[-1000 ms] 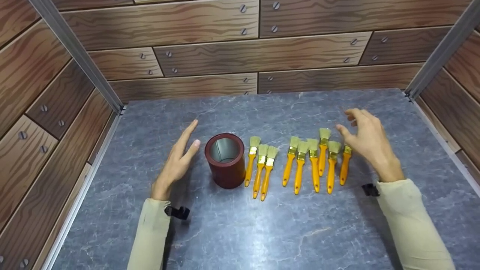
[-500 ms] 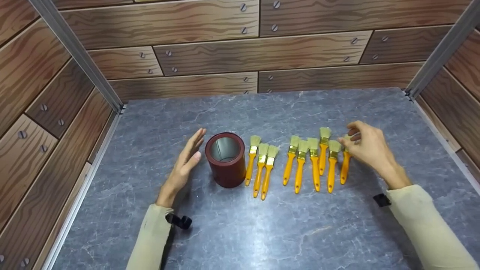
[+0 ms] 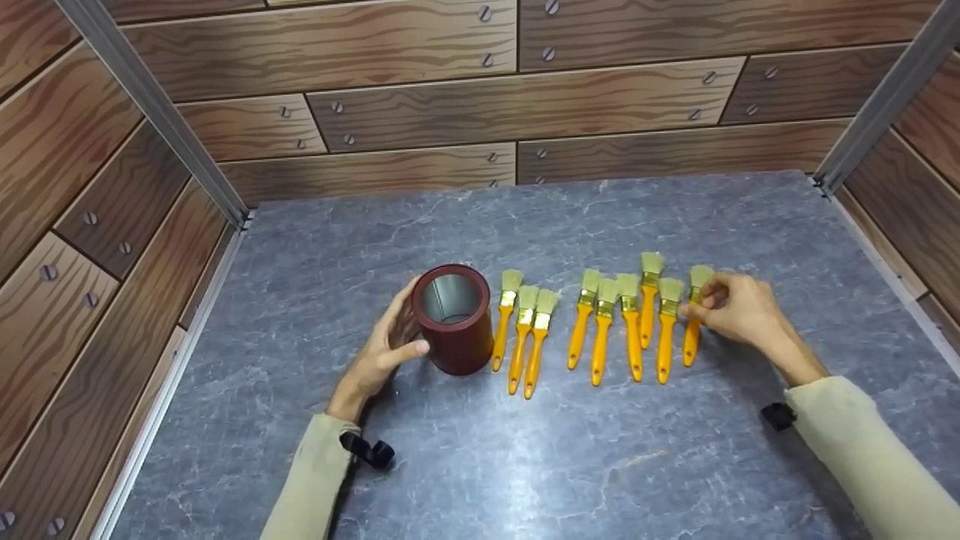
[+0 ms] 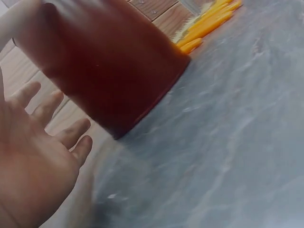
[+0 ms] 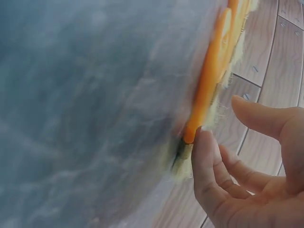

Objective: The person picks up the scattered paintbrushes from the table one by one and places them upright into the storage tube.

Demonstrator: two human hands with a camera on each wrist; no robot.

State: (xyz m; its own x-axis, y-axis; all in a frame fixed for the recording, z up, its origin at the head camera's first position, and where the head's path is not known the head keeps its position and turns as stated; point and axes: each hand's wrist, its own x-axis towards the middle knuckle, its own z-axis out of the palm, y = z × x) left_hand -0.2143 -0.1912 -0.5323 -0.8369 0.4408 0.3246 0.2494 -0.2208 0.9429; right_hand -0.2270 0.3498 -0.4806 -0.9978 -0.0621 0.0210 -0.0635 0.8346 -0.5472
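A dark red cylindrical can (image 3: 459, 345) stands upright with its mouth up. My left hand (image 3: 379, 356) is at its left side, thumb in front and fingers partly hidden behind; in the left wrist view the fingers (image 4: 71, 133) are loosely bent and apart from the can wall. At the right end of a row of paintbrushes lies one paintbrush (image 3: 693, 341) with an orange handle and pale bristles. My right hand (image 3: 739, 304) is over its metal band. In the right wrist view a fingertip touches that brush (image 5: 202, 107), while the thumb (image 5: 259, 116) stays apart.
Three paintbrushes (image 3: 517, 349) lie just right of the can. Several more (image 3: 630, 337) lie between them and my right hand. The grey marbled tabletop (image 3: 480, 465) is bounded by wood-patterned walls (image 3: 420, 112) and metal posts.
My left hand has moved right, from beside the can to around its left side. The right hand has come down and towards me onto the rightmost paintbrush. The brushes and can have not moved.
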